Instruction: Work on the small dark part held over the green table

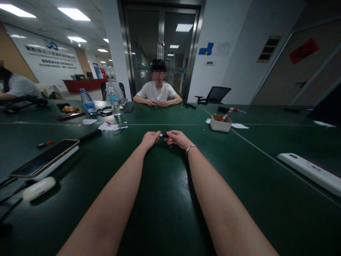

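A small black-and-silver stick-like object (163,135) spans the gap between my two hands, just above the green table. My left hand (150,139) pinches its silver end between thumb and fingers. On the black end, the fingers of my right hand (177,138) are closed, and a bracelet circles that wrist. The object is too small in view to tell its exact kind, and my fingertips cover parts of it.
Left of my arms lie a phone (45,158) on a white block and a white device (39,188) with cables. Water bottles (114,102) stand farther back. At right are a small box (221,123) and a white power strip (310,170). A person (159,93) sits opposite.
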